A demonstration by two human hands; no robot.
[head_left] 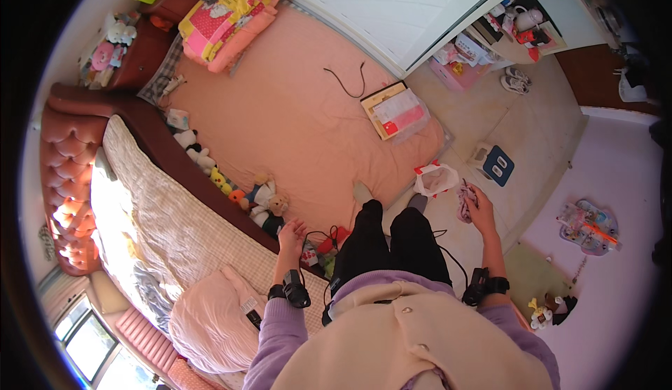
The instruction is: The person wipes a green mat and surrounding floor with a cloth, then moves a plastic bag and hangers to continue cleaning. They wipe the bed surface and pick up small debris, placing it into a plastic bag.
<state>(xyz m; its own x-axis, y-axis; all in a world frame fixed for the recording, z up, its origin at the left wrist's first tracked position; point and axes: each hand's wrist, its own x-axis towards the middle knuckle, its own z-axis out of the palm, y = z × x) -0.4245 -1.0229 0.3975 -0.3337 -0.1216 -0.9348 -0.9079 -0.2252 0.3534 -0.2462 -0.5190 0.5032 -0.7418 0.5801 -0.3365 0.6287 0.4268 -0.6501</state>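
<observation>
In my right hand [481, 213] is a small crumpled pinkish-grey cloth [463, 203], its fingers closed around it. Just beyond the cloth, a white plastic bag with red trim [435, 180] stands with its mouth up by the mattress corner. My left hand [292, 235] hangs empty on the other side, fingers loosely apart. It is close to a row of stuffed toys [262, 197] lying along the bed's side.
A peach-sheeted mattress [301, 110] carries a tray-like box [394, 110], a black cord [345, 86] and folded bedding [229, 23]. A blue-topped stool [498, 165] and shoes [516, 81] are on the floor at right. A bed with a quilt [189, 215] lies left.
</observation>
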